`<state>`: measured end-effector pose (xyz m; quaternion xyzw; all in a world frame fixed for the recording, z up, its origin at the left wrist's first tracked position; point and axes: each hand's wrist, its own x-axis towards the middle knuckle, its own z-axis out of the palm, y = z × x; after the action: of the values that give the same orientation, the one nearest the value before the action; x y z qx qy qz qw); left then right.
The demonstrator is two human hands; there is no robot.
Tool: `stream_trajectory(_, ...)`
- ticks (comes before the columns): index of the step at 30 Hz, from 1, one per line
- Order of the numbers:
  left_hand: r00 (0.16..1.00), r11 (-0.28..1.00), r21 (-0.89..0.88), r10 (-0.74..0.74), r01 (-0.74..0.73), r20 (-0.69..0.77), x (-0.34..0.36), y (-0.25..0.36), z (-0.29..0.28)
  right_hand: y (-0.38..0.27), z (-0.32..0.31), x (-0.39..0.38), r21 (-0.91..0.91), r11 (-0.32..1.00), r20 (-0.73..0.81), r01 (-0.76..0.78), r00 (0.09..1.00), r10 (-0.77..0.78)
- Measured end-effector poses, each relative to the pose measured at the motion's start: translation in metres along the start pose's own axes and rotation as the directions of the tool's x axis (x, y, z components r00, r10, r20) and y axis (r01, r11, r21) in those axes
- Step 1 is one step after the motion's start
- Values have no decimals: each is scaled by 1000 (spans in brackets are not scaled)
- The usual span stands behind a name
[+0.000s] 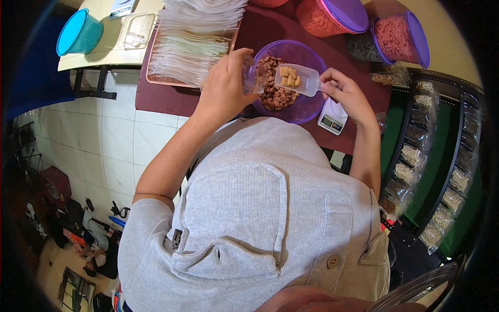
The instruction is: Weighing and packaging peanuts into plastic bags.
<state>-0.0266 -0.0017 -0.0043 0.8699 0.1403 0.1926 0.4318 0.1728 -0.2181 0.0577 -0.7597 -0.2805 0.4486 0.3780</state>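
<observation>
My left hand (226,83) grips a clear plastic bag (252,78) over the left side of a purple bowl (312,109) of brown pillow-shaped pieces (275,100). In my right hand (340,91), fingers closed on its handle, is a translucent scoop (306,83) with a few tan pieces (288,77), held over the bowl beside the bag's opening. Under the bowl's right side is a white scale (332,122), partly hidden.
A tray of plastic bags (187,41) sits left on the maroon table (158,101). Lidded tubs (395,41) stand at back right, a teal tub (78,34) far left. Racks of packets (416,145) are right. A person (96,260) is at lower left.
</observation>
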Motion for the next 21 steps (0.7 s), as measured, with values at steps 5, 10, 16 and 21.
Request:
stream_trajectory(5,998,1000,0,-28,28,57,1,9,6,-46,11,-11,-62,995,-18,72,997,-74)
stream_trajectory(10,992,996,-18,-80,82,96,2,14,6,-60,15,-12,-218,969,-33,118,991,-128)
stream_trajectory(16,998,998,-60,-13,16,53,1,12,8,-65,15,-15,-241,962,-52,131,988,-147)
stream_trajectory(21,998,999,-26,-32,33,48,1,8,8,-67,14,-18,-221,966,-57,131,987,-147)
